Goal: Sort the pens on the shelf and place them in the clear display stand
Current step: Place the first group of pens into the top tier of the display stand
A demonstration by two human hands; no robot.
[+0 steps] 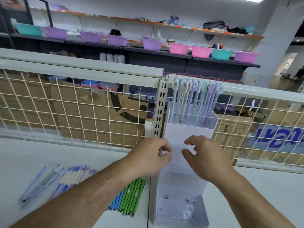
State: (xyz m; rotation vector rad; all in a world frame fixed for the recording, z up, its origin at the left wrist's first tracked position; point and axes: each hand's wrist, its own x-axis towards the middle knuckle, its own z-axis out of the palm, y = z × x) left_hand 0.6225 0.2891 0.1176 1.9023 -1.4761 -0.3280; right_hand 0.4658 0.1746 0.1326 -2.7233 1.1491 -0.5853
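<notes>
A clear tiered display stand [181, 186] stands on the white shelf, against the wire grid. Its top tier holds several pastel pens [195, 99] with flat character caps, upright. My left hand [153, 155] grips the stand's left edge at mid height. My right hand [207, 155] hovers over the stand's middle tier with fingers loosely curled and nothing in it. On the shelf to the left lie a blurred heap of pastel pens [72, 176], long pale blue packs [37, 183], and a row of green and blue pens [130, 196].
A white wire grid fence [65, 112] with a slotted upright post [160, 109] backs the shelf [263, 195]. Cardboard boxes [98, 112] stand behind the grid. Plastic basins [152, 44] line the far wall shelves.
</notes>
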